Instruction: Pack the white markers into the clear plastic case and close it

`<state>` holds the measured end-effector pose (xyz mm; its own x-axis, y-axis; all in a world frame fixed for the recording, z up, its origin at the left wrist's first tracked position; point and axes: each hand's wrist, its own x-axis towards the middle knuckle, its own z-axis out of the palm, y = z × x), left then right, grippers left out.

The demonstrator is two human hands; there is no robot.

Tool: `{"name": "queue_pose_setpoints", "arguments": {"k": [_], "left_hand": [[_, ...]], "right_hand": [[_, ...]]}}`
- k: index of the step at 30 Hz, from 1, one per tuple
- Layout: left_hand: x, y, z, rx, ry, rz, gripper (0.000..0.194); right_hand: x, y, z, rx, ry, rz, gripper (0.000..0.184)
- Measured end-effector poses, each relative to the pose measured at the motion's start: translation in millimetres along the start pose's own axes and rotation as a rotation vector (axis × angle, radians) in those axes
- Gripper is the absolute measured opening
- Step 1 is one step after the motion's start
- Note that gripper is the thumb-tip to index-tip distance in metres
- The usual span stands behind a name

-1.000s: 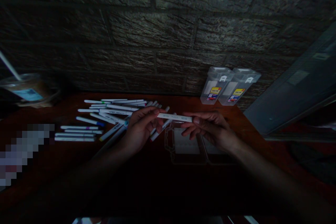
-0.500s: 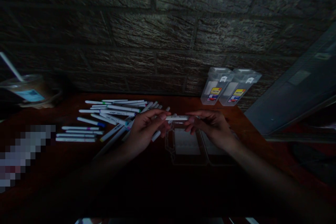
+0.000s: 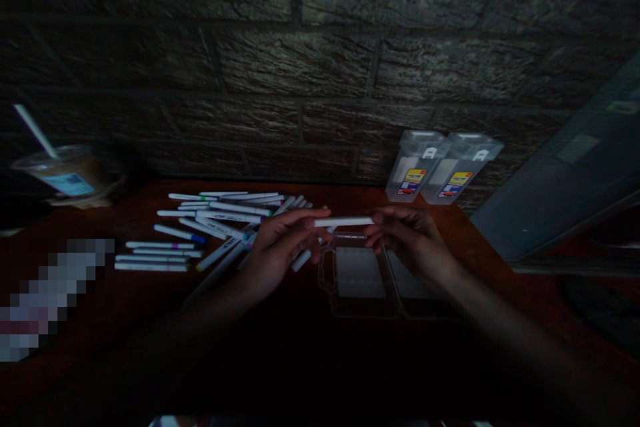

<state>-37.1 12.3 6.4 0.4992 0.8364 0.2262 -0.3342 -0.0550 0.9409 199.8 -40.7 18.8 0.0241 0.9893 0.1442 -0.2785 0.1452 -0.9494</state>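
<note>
Both of my hands hold one white marker (image 3: pixel 344 221) level above the dark red table (image 3: pixel 490 260). My left hand (image 3: pixel 280 247) pinches its left end, fingers closed. My right hand (image 3: pixel 407 240) pinches the right end, fingers curled. Directly below the marker lies an open clear plastic case (image 3: pixel 360 277), flat on the table. To the left of my left hand several white markers (image 3: pixel 225 210) with coloured caps lie scattered, and a neat row of them (image 3: pixel 155 255) sits further left.
Two clear plastic marker cases (image 3: pixel 440 167) with yellow labels lean against the brick wall at the back right. A lidded drink cup with a straw (image 3: pixel 65 173) stands at the far left. A slanted grey panel (image 3: pixel 565 173) rises on the right.
The marker stayed between both hands; it first looked shorter as the hands closed in, then longer again and level. The view shifted slightly.
</note>
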Motion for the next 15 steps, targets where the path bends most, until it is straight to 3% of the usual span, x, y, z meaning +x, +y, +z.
{"name": "queue_pose_setpoints", "arguments": {"k": [15], "left_hand": [[5.9, -2.9, 0.3, 0.185, 0.059, 0.059, 0.016]], "right_hand": [[-2.7, 3.6, 0.3, -0.099, -0.067, -0.045, 0.015]]}}
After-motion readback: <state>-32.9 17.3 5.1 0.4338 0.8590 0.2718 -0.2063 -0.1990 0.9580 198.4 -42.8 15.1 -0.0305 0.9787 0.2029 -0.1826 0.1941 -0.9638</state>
